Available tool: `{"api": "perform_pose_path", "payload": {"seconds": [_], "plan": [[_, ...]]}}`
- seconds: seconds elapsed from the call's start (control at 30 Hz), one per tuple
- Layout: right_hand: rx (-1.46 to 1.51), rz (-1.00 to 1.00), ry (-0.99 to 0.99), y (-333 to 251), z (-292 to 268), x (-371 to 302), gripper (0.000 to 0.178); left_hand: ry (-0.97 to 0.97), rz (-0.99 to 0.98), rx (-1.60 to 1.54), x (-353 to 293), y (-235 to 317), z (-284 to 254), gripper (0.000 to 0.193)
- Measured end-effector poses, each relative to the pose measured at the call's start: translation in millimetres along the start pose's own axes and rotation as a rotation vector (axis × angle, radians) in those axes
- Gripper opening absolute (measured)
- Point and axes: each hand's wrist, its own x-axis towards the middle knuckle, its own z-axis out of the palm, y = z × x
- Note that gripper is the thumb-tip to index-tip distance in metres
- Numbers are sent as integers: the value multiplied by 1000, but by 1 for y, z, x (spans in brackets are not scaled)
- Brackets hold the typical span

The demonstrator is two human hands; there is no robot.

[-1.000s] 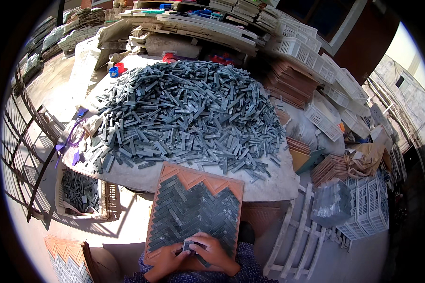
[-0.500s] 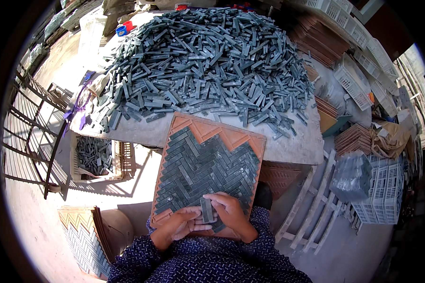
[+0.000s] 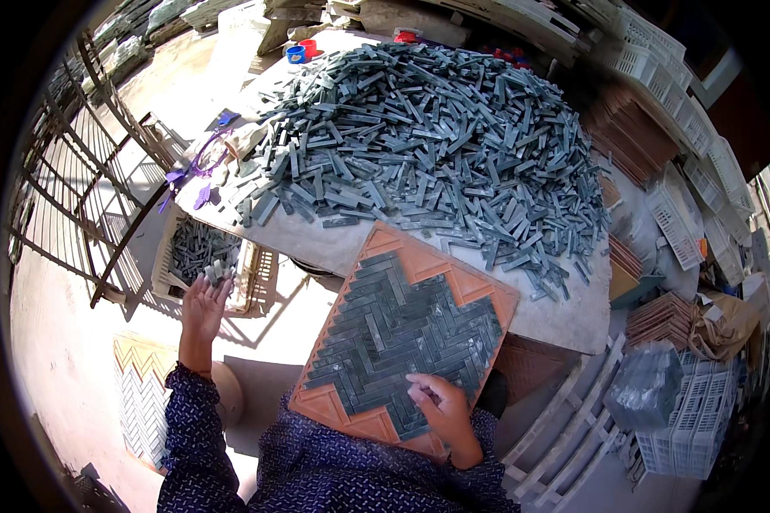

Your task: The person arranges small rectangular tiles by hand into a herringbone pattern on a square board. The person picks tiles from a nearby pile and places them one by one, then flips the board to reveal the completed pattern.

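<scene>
My left hand reaches out over the near side of a pale plastic crate with dark stone strips in it. Its fingers are stretched out, and light-coloured strips show just past the fingertips; whether they touch is unclear. On my lap lies a tilted orange-brown mould tray, its far end against the table. Dark green-grey stone strips fill most of it in a herringbone pattern, with bare tray at the far and near ends. My right hand is over the tray's near right part, fingers loosely bent and apart, nothing visible between them.
A big heap of loose strips covers the table. Blue and red cups stand behind. A metal rack is at left, a filled mould stack near left. Wooden slats and stacked white crates lie right.
My left hand has left the strip held between both hands and swung left to the crate. My right hand no longer shows that strip. The view has shifted and the tray appears turned.
</scene>
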Motion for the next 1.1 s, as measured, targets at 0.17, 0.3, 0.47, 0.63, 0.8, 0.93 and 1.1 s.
{"api": "perform_pose_path", "payload": {"seconds": [0.17, 0.3, 0.47, 0.63, 0.8, 0.93, 1.1], "plan": [[-1, 56, 59, -3, -3, 1, 22, 33, 17, 290, 2, 42, 16, 71], [-73, 55, 53, 0, -2, 7, 19, -123, 132, 826, -56, -46, 68, 31], [-307, -69, 54, -18, -14, 19, 14, -671, 463, 1663, -115, -119, 111, 66], [-414, -118, 24, -12, -15, 19, 11, -772, 578, 1969, -123, -137, 136, 73], [-565, -260, 71, 3, 7, 18, 11, -864, 610, 2003, -123, -151, 131, 69], [-667, -378, 9, 7, 14, 24, 17, -855, 614, 1997, -121, -152, 132, 71], [-704, -434, -140, -4, 5, 36, 20, -838, 616, 2007, -123, -153, 131, 72]]}}
